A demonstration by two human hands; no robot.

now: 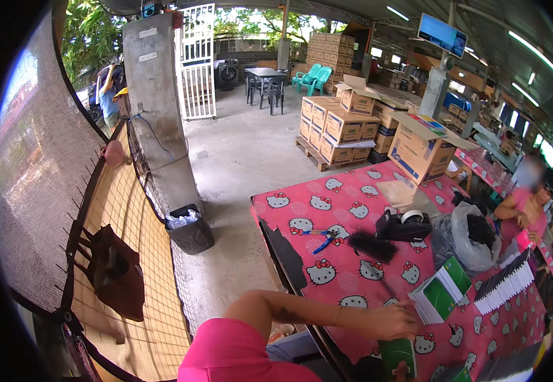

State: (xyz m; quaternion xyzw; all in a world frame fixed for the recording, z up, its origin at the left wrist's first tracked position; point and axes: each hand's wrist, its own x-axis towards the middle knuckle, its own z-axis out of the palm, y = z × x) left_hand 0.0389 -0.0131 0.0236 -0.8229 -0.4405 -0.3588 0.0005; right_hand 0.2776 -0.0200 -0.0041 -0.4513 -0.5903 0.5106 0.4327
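Observation:
My left hand (389, 321) reaches across the table with its fingers bent together. Its fingertips are beside the left edge of a small fanned stack of green-and-white booklets (433, 298); whether they touch it or pinch something small, I cannot make out. Just below that hand is a green booklet (396, 354). Only a fingertip or thumb of my right hand (402, 371) shows, pressed on this booklet's lower part at the bottom edge of the view; the rest of the hand is out of sight.
On the pink cartoon-print tablecloth (319, 272) are blue-handled pliers (325, 240), a black brush (373, 247), a tape dispenser (405, 224), a clear plastic bag (466, 235) and a row of booklets (504, 284). An open carton (420, 148) stands behind. Another person (528, 207) sits at right. A black bin (191, 232) stands left.

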